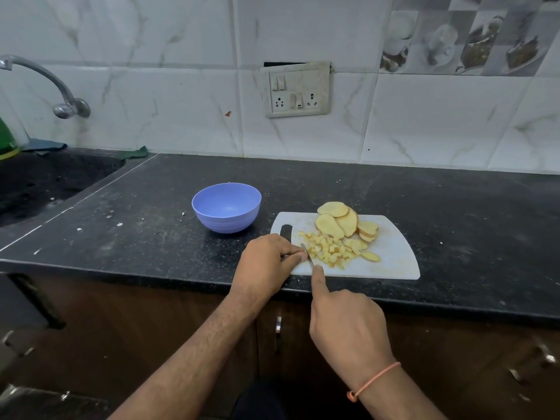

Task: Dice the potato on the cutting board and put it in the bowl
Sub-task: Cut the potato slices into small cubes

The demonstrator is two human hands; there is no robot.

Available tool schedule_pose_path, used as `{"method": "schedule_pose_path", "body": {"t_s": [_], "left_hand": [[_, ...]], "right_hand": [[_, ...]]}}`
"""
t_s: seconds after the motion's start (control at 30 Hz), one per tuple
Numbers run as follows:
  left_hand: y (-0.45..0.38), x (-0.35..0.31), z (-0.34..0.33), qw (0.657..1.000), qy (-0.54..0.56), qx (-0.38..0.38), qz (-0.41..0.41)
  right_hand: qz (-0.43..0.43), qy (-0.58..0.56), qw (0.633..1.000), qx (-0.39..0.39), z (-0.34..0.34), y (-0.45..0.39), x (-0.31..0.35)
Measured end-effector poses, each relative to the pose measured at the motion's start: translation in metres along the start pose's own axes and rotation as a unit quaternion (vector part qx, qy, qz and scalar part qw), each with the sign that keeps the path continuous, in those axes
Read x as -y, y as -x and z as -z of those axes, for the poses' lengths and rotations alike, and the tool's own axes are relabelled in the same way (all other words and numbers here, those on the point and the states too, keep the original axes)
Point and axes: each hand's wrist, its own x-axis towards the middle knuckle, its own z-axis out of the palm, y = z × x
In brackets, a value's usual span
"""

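Right hand [348,325] is gripping the knife [307,254], forefinger along its spine; left hand [266,262] is pinching the blade tip. Dice [330,250] and slices [342,221] are sitting on the board [394,256], bowl [226,211] just left on the counter [151,231].

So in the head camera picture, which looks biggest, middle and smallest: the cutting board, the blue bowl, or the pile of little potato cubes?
1. cutting board, widest by far.
2. blue bowl.
3. pile of potato cubes; it looks nearly as wide as the bowl, but flatter.
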Motion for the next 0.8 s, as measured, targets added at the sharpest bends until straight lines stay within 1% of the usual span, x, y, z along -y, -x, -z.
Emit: {"method": "schedule_pose_path", "body": {"t_s": [0.17, 0.2, 0.23, 0.3, 0.4, 0.47, 0.63, 0.73, 0.8], "left_hand": [[0.002, -0.001, -0.001, 1.0, -0.012, -0.015, 0.004], [0.003, -0.001, -0.001, 1.0, -0.011, -0.018, 0.005], [0.004, 0.0, -0.001, 1.0, -0.01, -0.019, 0.007], [0.005, -0.001, -0.001, 1.0, -0.002, -0.021, 0.007], [0.005, -0.001, 0.001, 0.999, 0.032, -0.02, 0.017], [0.005, 0.0, 0.001, 0.999, 0.045, -0.022, 0.021], [0.005, 0.002, 0.001, 0.999, 0.031, -0.02, 0.008], [0.006, 0.004, 0.0, 0.999, 0.029, -0.019, -0.005], [0.009, 0.007, 0.001, 0.999, 0.048, -0.018, -0.01]], "right_hand": [[0.027, -0.016, 0.999, -0.022, -0.002, 0.024, -0.012], [0.019, -0.014, 1.0, 0.0, 0.001, 0.028, -0.015], [0.008, -0.018, 1.0, 0.004, 0.001, 0.031, -0.018], [-0.004, -0.038, 0.999, -0.032, -0.004, 0.035, -0.025], [0.0, -0.076, 0.996, -0.05, -0.005, 0.037, -0.029], [-0.015, -0.094, 0.994, -0.061, -0.003, 0.035, -0.03], [-0.026, -0.163, 0.98, -0.109, -0.001, 0.023, -0.032], [-0.022, -0.185, 0.976, -0.114, 0.002, 0.019, -0.03], [-0.019, -0.192, 0.975, -0.112, 0.004, 0.019, -0.028]]}}
